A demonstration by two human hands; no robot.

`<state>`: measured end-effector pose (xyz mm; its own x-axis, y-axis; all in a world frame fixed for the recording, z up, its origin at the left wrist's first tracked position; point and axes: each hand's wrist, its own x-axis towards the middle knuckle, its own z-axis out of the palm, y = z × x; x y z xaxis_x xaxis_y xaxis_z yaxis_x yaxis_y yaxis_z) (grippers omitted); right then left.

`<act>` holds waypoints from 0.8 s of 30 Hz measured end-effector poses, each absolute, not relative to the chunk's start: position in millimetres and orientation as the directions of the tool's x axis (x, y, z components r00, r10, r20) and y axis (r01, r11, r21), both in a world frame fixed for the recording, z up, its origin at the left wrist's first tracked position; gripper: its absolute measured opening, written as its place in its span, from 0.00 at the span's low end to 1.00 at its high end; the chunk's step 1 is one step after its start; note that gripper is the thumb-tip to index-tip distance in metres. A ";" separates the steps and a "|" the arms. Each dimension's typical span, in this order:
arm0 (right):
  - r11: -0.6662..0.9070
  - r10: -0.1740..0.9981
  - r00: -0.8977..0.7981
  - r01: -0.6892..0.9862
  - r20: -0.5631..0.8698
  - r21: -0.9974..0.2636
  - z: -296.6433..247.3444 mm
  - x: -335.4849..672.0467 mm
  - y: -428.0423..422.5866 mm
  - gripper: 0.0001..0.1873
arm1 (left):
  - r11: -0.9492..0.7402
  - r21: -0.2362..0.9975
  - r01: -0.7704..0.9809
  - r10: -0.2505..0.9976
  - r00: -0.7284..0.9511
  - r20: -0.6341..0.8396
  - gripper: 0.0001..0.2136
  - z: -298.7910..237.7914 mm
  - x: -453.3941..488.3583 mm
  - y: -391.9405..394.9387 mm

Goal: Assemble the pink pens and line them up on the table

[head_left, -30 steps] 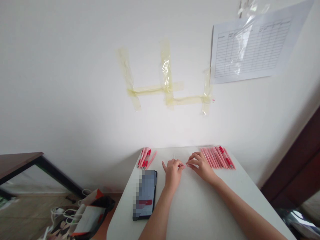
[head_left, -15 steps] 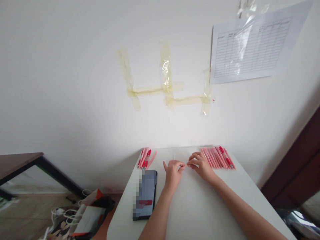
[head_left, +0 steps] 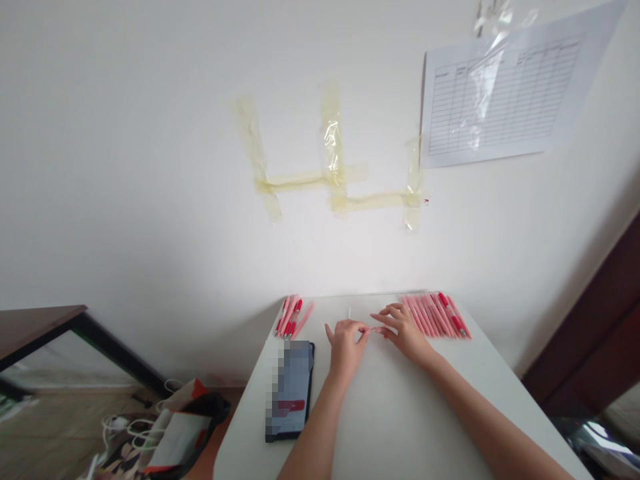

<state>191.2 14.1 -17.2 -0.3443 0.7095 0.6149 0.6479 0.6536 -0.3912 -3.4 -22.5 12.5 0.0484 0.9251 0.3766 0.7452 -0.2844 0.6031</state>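
Observation:
My left hand [head_left: 346, 345] is closed in a pinch above the middle of the white table. A thin reddish piece [head_left: 373, 329] sticks out of its fingertips towards the right; it is too small to name. Facing it, my right hand [head_left: 404, 331] has its thumb and fingers apart, the thumb close to that piece; I cannot tell whether they touch. Beside the right hand lies a row of pink pens [head_left: 433, 315], with a red pen [head_left: 451, 313] among them. Behind the left hand, a thin white stick [head_left: 349, 312] rests on the table.
More pink and red pens [head_left: 289, 316] lie at the table's back left. A phone [head_left: 293, 390] is on the table [head_left: 400, 427] beside my left forearm. The wall behind carries yellowed tape [head_left: 300, 181] and a printed sheet [head_left: 500, 107]. Bags [head_left: 175, 433] stand on the floor at left.
The fingers of my right hand have spread apart, the forefinger stretching out to the left. The thin piece in my left hand now shows more. The pens and phone have not moved.

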 end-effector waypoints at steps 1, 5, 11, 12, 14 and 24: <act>0.638 0.722 -0.329 0.657 0.608 -0.402 -17.2 192.5 14.7 0.20 | -0.275 0.603 0.749 0.926 0.039 0.374 0.04 13.4 -3.6 -22.6; 0.591 0.738 -0.288 0.712 0.610 -0.379 -19.3 201.3 18.3 0.19 | -0.251 0.601 0.759 0.927 0.009 0.375 0.04 14.3 -5.0 -21.4; 0.543 0.721 -0.318 0.811 0.616 -0.216 -25.0 211.2 20.4 0.21 | -0.233 0.612 0.756 0.925 -0.022 0.380 0.04 13.5 -6.9 -19.5; 0.540 0.724 -0.331 0.818 0.606 -0.199 -25.3 211.3 20.2 0.20 | -0.231 0.615 0.754 0.925 -0.025 0.378 0.04 13.4 -7.1 -19.2; 0.538 0.734 -0.352 0.823 0.581 -0.181 -25.2 210.6 19.8 0.18 | -0.227 0.616 0.755 0.925 -0.032 0.379 0.04 13.2 -7.1 -18.7; 0.578 0.757 -0.418 0.786 0.501 -0.218 -23.6 208.1 20.7 0.09 | -0.205 0.600 0.773 0.914 -0.067 0.399 0.05 12.6 -6.4 -18.1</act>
